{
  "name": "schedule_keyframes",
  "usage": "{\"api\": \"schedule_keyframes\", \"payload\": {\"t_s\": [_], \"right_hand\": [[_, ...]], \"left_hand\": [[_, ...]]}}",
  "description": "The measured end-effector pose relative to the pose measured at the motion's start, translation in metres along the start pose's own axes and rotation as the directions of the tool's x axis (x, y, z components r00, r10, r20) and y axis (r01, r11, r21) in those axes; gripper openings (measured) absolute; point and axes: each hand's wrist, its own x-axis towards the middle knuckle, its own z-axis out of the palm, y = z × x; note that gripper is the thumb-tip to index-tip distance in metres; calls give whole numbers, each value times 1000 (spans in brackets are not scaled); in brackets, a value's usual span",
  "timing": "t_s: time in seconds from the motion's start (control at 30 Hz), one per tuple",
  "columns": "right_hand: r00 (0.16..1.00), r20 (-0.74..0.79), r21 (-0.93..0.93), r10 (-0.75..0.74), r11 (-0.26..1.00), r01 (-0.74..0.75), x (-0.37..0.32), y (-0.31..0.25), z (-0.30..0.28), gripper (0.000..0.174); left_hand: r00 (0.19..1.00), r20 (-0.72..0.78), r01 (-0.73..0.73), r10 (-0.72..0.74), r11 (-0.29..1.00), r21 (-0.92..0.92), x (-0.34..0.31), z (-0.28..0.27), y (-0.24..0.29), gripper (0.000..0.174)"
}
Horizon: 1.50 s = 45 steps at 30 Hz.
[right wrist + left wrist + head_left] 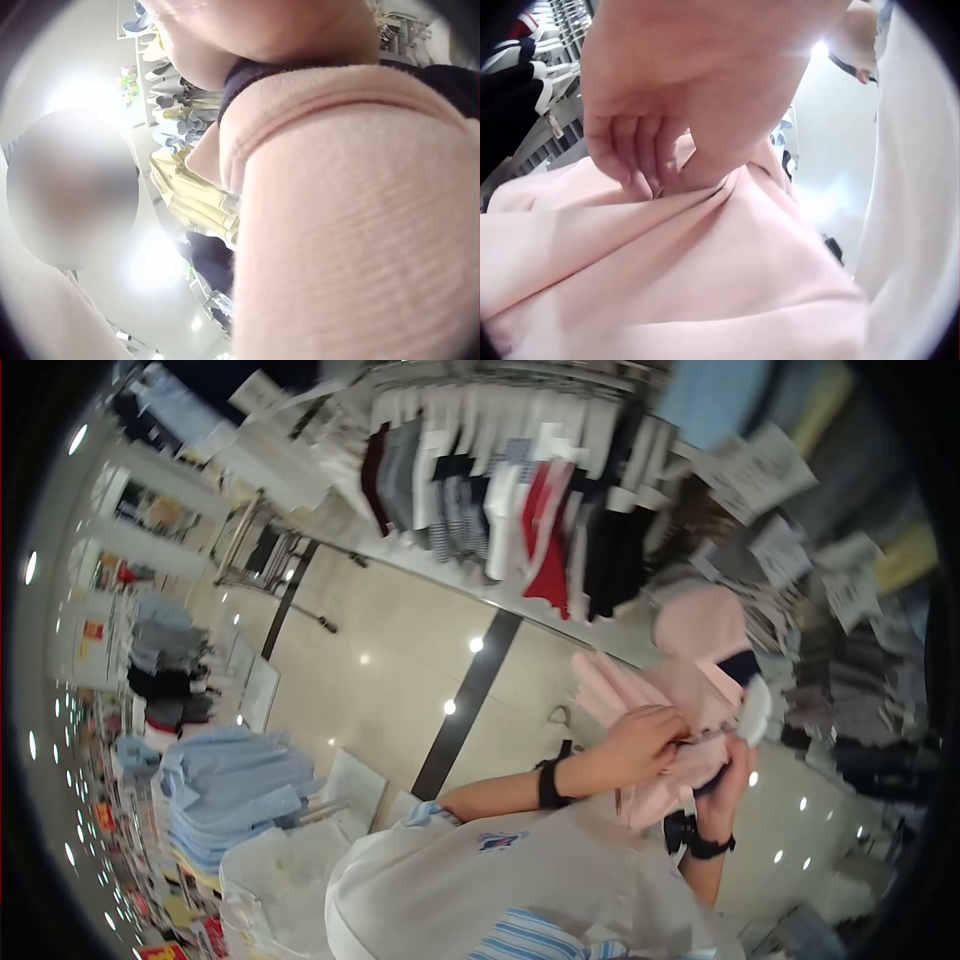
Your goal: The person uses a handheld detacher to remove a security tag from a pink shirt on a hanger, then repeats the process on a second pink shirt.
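Observation:
A pale pink garment with navy trim hangs between the two hands in front of the person's body. The left hand reaches across and pinches a fold of its cloth; in the left wrist view the fingertips and thumb meet on the gathered pink fabric. On the garment's other side, the right hand grips it beside a rounded white piece. Up close, the right palm lies against the navy edge above a ribbed pink part. The right fingertips are hidden.
Racks of children's clothes line the far side, and garments with white tags hang close at the right. Blue shirts hang at the lower left. A wheeled metal frame stands on the tiled floor.

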Motion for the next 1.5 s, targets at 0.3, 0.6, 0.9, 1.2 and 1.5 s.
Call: {"api": "schedule_keyframes", "payload": {"t_s": [0.3, 0.6, 0.9, 1.2, 1.5], "right_hand": [[956, 285, -111, 65, 993, -35, 24, -48, -74, 66], [828, 547, -240, 128, 971, 9, 47, -51, -148, 61], [883, 438, -401, 167, 916, 25, 30, -42, -145, 63], [914, 398, -551, 77, 817, 171, 2, -40, -116, 51], [911, 387, -534, 143, 840, 95, 2, -48, -81, 53]], "left_hand": [[989, -12, 144, -147, 980, -138, 60, 60, 70, 24], [937, 162, 307, -309, 951, 40, 60, 126, 71, 21], [953, 221, 175, -208, 972, 159, 55, 123, 57, 19], [971, 221, 66, -91, 991, 118, 38, 107, 39, 17], [989, 108, 90, -97, 993, 71, 29, 79, 36, 13]]}}
